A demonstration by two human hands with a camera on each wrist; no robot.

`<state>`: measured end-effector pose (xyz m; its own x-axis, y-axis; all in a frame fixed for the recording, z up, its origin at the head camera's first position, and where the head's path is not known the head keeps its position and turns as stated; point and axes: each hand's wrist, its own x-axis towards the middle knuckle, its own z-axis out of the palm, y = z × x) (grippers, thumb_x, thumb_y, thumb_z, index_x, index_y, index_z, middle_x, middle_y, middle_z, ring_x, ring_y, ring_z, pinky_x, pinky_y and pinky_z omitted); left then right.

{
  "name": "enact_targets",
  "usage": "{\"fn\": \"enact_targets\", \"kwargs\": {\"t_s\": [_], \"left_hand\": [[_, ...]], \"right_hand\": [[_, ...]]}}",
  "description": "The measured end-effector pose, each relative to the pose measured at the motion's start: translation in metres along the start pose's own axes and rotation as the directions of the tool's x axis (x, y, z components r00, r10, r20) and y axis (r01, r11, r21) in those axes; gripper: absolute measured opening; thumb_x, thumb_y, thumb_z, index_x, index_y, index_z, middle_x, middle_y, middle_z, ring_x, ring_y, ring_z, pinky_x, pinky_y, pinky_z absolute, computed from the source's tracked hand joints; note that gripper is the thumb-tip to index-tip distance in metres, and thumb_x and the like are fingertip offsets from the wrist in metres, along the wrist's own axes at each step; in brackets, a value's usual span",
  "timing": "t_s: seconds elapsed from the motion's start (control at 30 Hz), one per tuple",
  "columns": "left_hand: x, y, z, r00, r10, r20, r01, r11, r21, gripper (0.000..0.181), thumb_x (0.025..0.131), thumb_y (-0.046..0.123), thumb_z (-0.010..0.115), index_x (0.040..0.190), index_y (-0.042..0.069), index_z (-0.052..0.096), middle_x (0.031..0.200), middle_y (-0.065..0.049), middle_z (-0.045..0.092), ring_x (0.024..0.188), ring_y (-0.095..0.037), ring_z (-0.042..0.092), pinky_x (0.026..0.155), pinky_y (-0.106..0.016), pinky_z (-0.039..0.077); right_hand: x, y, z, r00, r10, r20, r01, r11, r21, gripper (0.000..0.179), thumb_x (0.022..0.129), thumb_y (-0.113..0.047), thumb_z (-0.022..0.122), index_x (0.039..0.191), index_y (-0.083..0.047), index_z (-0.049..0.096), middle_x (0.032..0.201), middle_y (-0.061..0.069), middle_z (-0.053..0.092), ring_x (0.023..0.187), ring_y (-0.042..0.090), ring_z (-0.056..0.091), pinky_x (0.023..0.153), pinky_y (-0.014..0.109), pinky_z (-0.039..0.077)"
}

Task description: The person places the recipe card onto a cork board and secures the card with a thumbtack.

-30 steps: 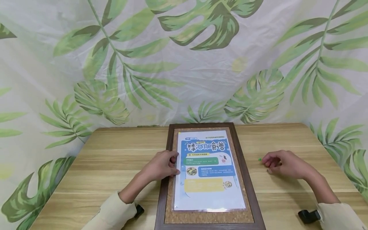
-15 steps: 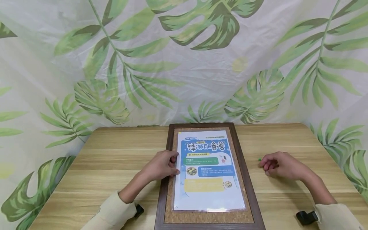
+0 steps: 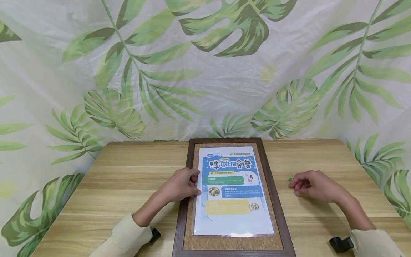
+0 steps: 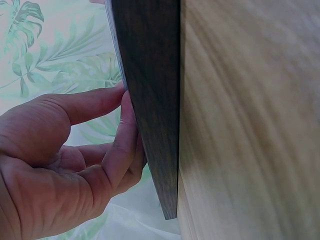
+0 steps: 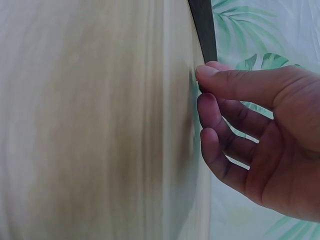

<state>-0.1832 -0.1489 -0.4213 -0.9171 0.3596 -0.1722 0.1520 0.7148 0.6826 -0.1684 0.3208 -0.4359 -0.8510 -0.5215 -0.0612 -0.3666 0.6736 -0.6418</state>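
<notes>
A printed sheet (image 3: 231,225) in a clear glossy cover lies on a cork board (image 3: 205,243) with a dark wooden frame (image 3: 274,200). A tiny yellow spot marks the sheet's upper left corner. My left hand (image 3: 180,185) reaches over the frame's left side, its thumb and forefinger tips resting apart on the sheet's left edge. In the left wrist view its fingers (image 4: 117,145) lie against the frame's side. My right hand (image 3: 316,186) is low over the table right of the board, fingers curled, thumb and forefinger pinched together at a small green piece (image 3: 290,179), mostly hidden by the fingertips.
The wooden table (image 3: 135,167) extends on both sides of the board. Behind it hangs a leaf-patterned cloth (image 3: 205,89), close to the board's far edge. Black wrist devices, such as the right one (image 3: 341,245), sit by both cream sleeves.
The right hand's fingers have drawn in and shifted slightly left and down, coming right up to the green piece. The left hand and the board have stayed put.
</notes>
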Motion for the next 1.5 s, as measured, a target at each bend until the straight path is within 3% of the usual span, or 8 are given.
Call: {"fn": "enact_targets", "kwargs": {"t_s": [0.3, 0.6, 0.93, 1.27, 1.5], "left_hand": [[-0.001, -0.001, 0.0, 1.0, -0.005, 0.0, 0.005, 1.0, -0.013, 0.065, 0.085, -0.005, 0.087, 0.144, -0.01, 0.06, 0.105, -0.012, 0.062, 0.077, -0.012, 0.065, 0.06, -0.026, 0.058], [0.0, 0.0, -0.002, 1.0, 0.016, -0.006, -0.016, 1.0, 0.018, 0.065, 0.085, -0.003, 0.088, 0.143, -0.01, 0.061, 0.105, -0.011, 0.064, 0.077, -0.011, 0.065, 0.061, -0.025, 0.058], [-0.001, 0.002, -0.002, 1.0, 0.0, 0.004, 0.0, 1.0, -0.012, 0.067, 0.085, -0.006, 0.087, 0.145, -0.011, 0.059, 0.106, -0.013, 0.063, 0.077, -0.011, 0.067, 0.06, -0.025, 0.059], [-0.001, 0.001, -0.001, 1.0, 0.006, 0.006, -0.006, 1.0, -0.011, 0.068, 0.085, -0.005, 0.087, 0.146, -0.01, 0.058, 0.104, -0.012, 0.062, 0.073, -0.011, 0.065, 0.059, -0.025, 0.057], [-0.001, 0.001, -0.002, 1.0, -0.001, 0.014, 0.001, 1.0, -0.024, 0.066, 0.086, -0.006, 0.086, 0.145, -0.011, 0.058, 0.103, -0.012, 0.061, 0.072, -0.011, 0.068, 0.06, -0.026, 0.059]], "right_hand": [[0.017, -0.014, 0.0, 0.999, -0.011, -0.032, 0.01, 1.0, -0.02, 0.012, 0.093, -0.001, 0.078, 0.101, -0.01, 0.078, 0.087, -0.007, 0.072, 0.079, -0.001, 0.061, 0.07, 0.021, 0.054], [0.036, -0.03, -0.002, 0.999, -0.011, -0.037, 0.011, 1.0, -0.006, 0.014, 0.094, 0.0, 0.073, 0.105, -0.007, 0.077, 0.087, -0.005, 0.071, 0.08, 0.002, 0.062, 0.07, 0.023, 0.055], [0.057, -0.042, -0.002, 0.998, 0.002, -0.066, -0.001, 1.0, 0.011, 0.014, 0.096, -0.001, 0.072, 0.107, -0.006, 0.078, 0.087, -0.003, 0.07, 0.08, 0.01, 0.062, 0.071, 0.023, 0.054], [0.086, -0.049, 0.004, 0.996, 0.032, -0.088, -0.027, 0.998, 0.049, 0.013, 0.099, -0.006, 0.071, 0.111, -0.003, 0.077, 0.089, 0.001, 0.071, 0.081, 0.017, 0.06, 0.067, 0.024, 0.049], [0.11, -0.046, 0.008, 0.996, 0.033, -0.087, -0.023, 0.994, 0.104, 0.015, 0.102, -0.006, 0.07, 0.115, 0.0, 0.075, 0.097, 0.009, 0.074, 0.086, 0.018, 0.064, 0.071, 0.025, 0.052]]}}
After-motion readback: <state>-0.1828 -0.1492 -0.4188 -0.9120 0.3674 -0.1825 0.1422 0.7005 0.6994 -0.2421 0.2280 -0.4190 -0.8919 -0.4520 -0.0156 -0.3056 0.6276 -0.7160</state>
